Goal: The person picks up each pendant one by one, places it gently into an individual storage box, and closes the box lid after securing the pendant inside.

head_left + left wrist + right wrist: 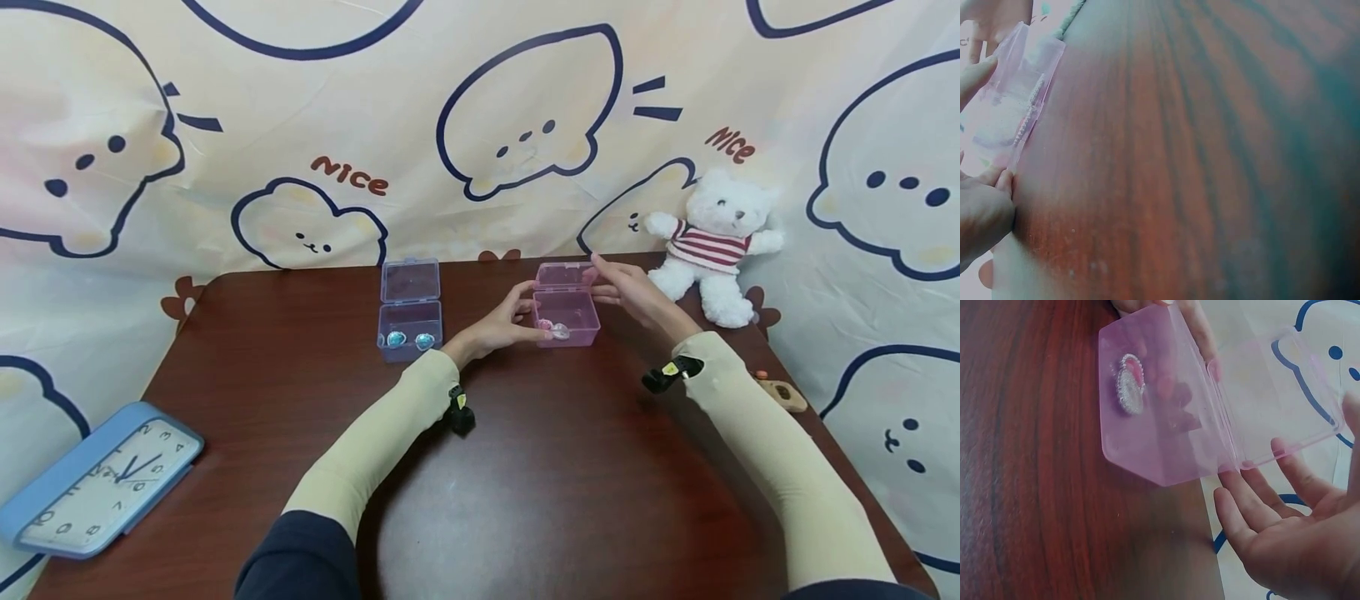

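Note:
A pink translucent plastic box [567, 320] stands on the table with its lid [562, 274] raised. Inside, at the front left, lie two small oval ornaments with beaded rims, one pink [1134, 370] and one clear [1129, 392]. My left hand [504, 323] grips the box's left side, thumb toward the front and fingers toward the back. At the lid's right edge, my right hand [628, 293] touches it with loosely bent fingers [1302, 472]. Left of my left hand is a bluish translucent box [409, 321], also with its lid up, holding two turquoise ornaments [424, 341].
A white teddy bear [708, 242] in a striped top sits at the back right. A blue clock [112, 479] lies at the left edge of the table [480, 500]. Near the right edge is a small tan object [783, 395]. A patterned cloth [420, 225] hangs behind.

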Motion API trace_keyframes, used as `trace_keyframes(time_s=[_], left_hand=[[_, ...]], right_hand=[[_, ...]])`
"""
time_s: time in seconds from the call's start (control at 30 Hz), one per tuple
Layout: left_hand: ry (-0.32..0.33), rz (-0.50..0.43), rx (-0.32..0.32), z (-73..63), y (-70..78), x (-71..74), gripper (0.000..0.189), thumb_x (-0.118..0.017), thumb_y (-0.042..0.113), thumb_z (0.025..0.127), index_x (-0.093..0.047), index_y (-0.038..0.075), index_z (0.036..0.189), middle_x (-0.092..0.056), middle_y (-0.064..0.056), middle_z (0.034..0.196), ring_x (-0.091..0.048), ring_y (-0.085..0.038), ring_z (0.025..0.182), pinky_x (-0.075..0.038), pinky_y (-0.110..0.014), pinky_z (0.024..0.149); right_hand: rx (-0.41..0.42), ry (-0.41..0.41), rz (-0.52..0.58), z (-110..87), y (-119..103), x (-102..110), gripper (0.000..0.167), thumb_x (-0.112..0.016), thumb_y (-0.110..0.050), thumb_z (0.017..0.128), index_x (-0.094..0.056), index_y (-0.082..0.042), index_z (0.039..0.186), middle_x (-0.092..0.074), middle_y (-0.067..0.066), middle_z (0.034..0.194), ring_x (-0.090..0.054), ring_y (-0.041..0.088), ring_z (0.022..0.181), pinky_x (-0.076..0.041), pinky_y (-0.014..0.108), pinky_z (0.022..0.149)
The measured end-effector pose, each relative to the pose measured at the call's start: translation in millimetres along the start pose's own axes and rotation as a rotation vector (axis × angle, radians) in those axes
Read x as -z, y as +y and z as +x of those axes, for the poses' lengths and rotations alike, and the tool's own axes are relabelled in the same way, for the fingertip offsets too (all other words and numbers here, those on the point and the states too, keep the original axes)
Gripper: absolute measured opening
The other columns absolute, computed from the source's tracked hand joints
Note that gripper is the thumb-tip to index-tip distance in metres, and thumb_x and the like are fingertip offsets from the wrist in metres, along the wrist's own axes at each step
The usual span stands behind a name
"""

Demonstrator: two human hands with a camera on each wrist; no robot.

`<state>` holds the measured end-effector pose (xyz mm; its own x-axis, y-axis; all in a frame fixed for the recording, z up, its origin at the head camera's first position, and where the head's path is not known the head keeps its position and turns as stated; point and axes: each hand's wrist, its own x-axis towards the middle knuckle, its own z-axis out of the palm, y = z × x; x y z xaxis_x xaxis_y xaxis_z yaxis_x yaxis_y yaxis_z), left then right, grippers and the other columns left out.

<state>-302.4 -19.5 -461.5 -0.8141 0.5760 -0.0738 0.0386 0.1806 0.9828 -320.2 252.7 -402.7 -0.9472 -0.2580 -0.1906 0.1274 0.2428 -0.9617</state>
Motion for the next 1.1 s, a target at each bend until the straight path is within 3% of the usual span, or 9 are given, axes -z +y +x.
trace_keyframes(time_s=[0.2,0.5,0.77,1.03,1.1], left_hand=[[0.001,0.006,0.004,-1.3,2.0,0.2,0.093,-0.082,0.022,0.088,-0.021,0.033,0.158,-0.042,-0.010,0.160,-0.033,-0.023,0.153,-0.020,-0.047,0.130],[-0.009,-0.003,-0.002,-1.2,1.7,2.0,0.089,-0.080,0.020,0.090,-0.023,0.031,0.158,-0.041,-0.012,0.161,-0.033,-0.024,0.154,-0.019,-0.048,0.130],[-0.008,-0.012,-0.017,-2.7,1.9,1.4,0.090,-0.080,0.019,0.090,-0.022,0.027,0.159,-0.042,-0.012,0.160,-0.033,-0.023,0.154,-0.019,-0.047,0.131],[-0.012,-0.007,-0.024,-0.7,1.0,0.4,0.092,-0.080,0.018,0.090,-0.021,0.023,0.160,-0.043,-0.012,0.161,-0.033,-0.022,0.155,-0.017,-0.048,0.131],[-0.013,-0.006,-0.023,-1.1,1.2,0.1,0.090,-0.079,0.020,0.091,-0.021,0.024,0.160,-0.041,-0.011,0.161,-0.032,-0.022,0.156,-0.017,-0.048,0.131]], right_hand=[[-0.018,-0.039,-0.031,-4.5,2,3,0.079,-0.052,-0.054,0.104,-0.038,0.008,0.151,-0.044,0.030,0.156,-0.046,0.041,0.146,-0.038,0.049,0.122],[0.031,-0.104,-0.103,-10.8,9,10,0.056,-0.058,-0.041,0.104,-0.051,-0.001,0.142,-0.054,0.021,0.150,-0.052,0.035,0.141,-0.039,0.051,0.121],[0.006,-0.109,-0.219,-15.1,14,13,0.057,-0.074,-0.032,0.095,-0.057,-0.010,0.145,-0.054,0.012,0.151,-0.052,0.027,0.133,-0.036,0.052,0.121],[0.034,-0.129,-0.251,-18.8,16,9,0.062,-0.079,-0.030,0.092,-0.056,-0.012,0.146,-0.056,0.014,0.150,-0.059,0.027,0.128,-0.051,0.032,0.105],[0.043,-0.138,-0.255,-18.8,16,8,0.062,-0.080,-0.027,0.091,-0.056,-0.012,0.147,-0.056,0.015,0.151,-0.058,0.029,0.131,-0.052,0.032,0.104]])
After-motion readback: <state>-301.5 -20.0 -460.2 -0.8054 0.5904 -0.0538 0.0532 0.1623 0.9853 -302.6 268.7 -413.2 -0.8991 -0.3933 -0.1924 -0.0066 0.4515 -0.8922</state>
